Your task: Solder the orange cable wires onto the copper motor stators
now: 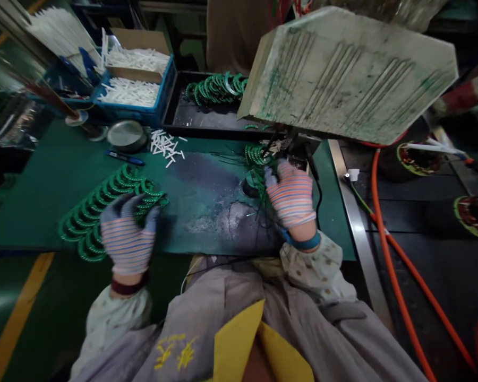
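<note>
My left hand [128,233], in a striped glove with grey fingertips, is over the right side of a row of green curved pieces [99,201] with pale dots. Its fingers are bent, with the thumb apart from them, and green pieces show between and beyond them. My right hand [290,193], gloved alike, is closed beside a small dark round post [250,184]. Green strands and thin dark wires show at its fingertips; what exactly it grips is hidden. Just beyond lies a small group of green curved pieces [255,155].
Short white tubes [165,146] lie loose near a round metal tin [126,135] and a blue pen [124,158]. Behind are a blue bin [161,109] of white tubes and a black tray [201,127]. A large pale panel [350,74] overhangs the right. Orange hoses [382,212] run beyond.
</note>
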